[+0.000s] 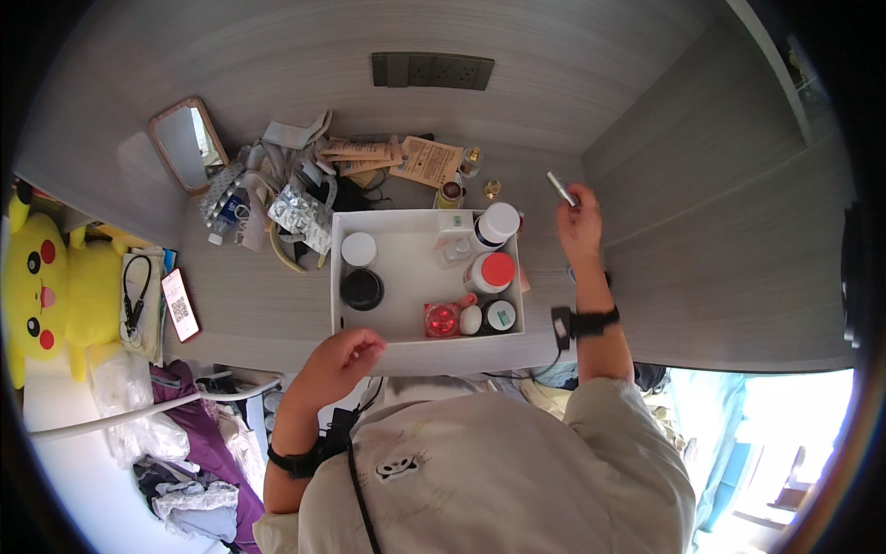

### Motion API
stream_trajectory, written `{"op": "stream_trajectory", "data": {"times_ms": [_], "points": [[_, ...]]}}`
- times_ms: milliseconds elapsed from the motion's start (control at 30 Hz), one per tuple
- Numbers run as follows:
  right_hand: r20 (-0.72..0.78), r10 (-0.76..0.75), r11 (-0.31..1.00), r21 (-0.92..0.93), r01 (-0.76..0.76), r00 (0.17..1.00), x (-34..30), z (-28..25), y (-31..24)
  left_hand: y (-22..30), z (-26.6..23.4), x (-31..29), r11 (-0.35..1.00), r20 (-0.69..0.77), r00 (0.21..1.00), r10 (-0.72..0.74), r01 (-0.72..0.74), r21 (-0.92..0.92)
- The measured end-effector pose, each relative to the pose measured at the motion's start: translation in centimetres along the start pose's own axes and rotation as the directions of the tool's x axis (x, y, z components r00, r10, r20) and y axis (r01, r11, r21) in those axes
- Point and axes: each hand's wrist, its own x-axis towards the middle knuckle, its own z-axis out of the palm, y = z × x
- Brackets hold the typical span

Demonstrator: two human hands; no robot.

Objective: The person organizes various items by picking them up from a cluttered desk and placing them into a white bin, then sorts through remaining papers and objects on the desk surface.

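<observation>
On the desk stands a white open box [392, 340]. My right hand [580, 222], past the box's right side, is closed around a slim silvery tube [560, 188] that points up and left. By the front left edge of the box, my left hand [343, 362] has loosely curled fingers with nothing seen in them. Inside the box are a white-lidded jar [359, 249], a black-lidded jar [362, 289], a white-capped bottle [498, 223], a red-capped bottle [496, 270], a clear bottle [455, 251], a red shiny container [442, 319] and a green-labelled jar [499, 317].
Behind the box lie paper packets [429, 162], a silver blister-like pack [301, 214] and small gold-topped bottles [472, 162]. A framed mirror [188, 145] leans at the back left. A phone [180, 305] lies near yellow plush toys [46, 295]. A socket strip [432, 71] is on the back wall.
</observation>
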Motion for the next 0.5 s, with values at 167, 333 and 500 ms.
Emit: {"op": "stream_trajectory", "data": {"times_ms": [167,333,500], "points": [[-0.015,-0.499,0.818,0.323,0.476,0.867,-7.5,-7.5,-12.2,-0.5,0.2,2.3,0.993,0.025,0.993,0.115,-0.114,-0.043],[0.515,-0.402,0.867,-0.051,0.495,0.757,-10.9,-4.4,-17.8,0.7,-0.4,4.0,0.991,0.157,0.979,0.131,-0.129,-0.024],[0.699,-0.307,0.659,-0.334,0.674,0.646,-11.5,0.5,-18.1,0.0,-0.8,4.4,0.983,0.239,0.954,0.181,-0.172,-0.060]]}}
